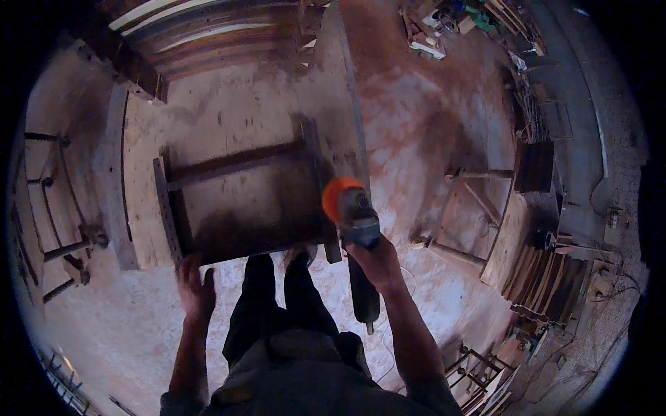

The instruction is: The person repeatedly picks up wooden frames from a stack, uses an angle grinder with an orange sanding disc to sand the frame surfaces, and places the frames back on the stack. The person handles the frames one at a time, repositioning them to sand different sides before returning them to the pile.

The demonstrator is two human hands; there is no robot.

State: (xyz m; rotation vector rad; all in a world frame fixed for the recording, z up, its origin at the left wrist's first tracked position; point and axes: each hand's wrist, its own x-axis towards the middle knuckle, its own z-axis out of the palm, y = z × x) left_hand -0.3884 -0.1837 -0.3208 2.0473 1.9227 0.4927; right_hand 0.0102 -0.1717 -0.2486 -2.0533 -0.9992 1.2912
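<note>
My right hand point(378, 263) is wrapped round an angle grinder point(363, 295), near its head. The grinder's dark body hangs down toward me. Its orange disc point(338, 200) is at the far end, over or beside the right rail of a wooden frame point(236, 165); whether they touch I cannot tell. That H-shaped frame, two rails joined by a crossbar, lies on a wooden worktable point(229, 93). At the near end of the frame's left rail is my left hand point(196, 288), thumb apart from the fingers, some fingertips at the rail or table edge.
Long boards point(215, 41) lie at the table's far side, with a dark beam point(125, 62) at the far left. Stands point(465, 215) flank the table on the right. A stack of wood pieces point(544, 284) sits farther right. A thin cable point(409, 281) trails over the dusty floor.
</note>
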